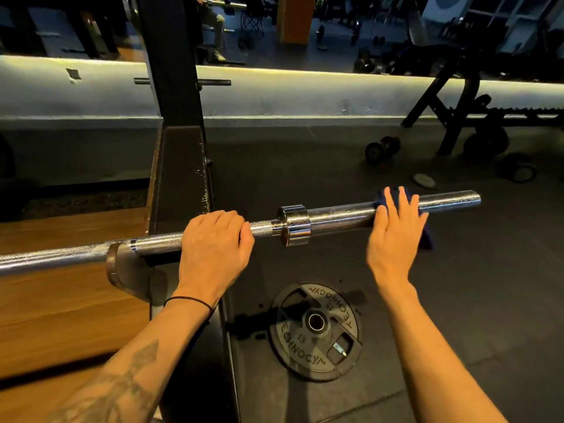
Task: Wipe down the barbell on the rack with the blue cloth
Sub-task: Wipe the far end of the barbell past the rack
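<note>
The barbell (335, 216) lies across the view, long axis running from lower left up to the right, resting in the hook of the rack (180, 178) at left. The sleeve end sticks out to the right past the collar (294, 225), free of plates.

The right hand (393, 230) is laid over the sleeve, well outboard of the collar, fingers spread and flat rather than curled shut. The blue cloth (425, 236) is pressed between palm and steel; only edges are seen, above the fingertips and hanging below the hand on the right. Whether the thumb is wrapped under the bar cannot be told.

The left hand (213, 242) is closed around the knurled shaft, between the rack hook and the collar, apparently to steady the bar.

Key relation: the cloth hand sits on the sleeve, with the bare sleeve end to its right and a longer stretch back to the collar on its left. Any stroke must follow the bar's axis, left-right along that slight upward slant. The right hand alone carries the cloth, so the shaft under and beyond the left hand is judged unreached from here.

The steel looks chrome, shiny, with glare streaks; dirt cannot be judged. A weight plate (316, 331) lies flat on the floor (457, 300) below the sleeve.
</note>
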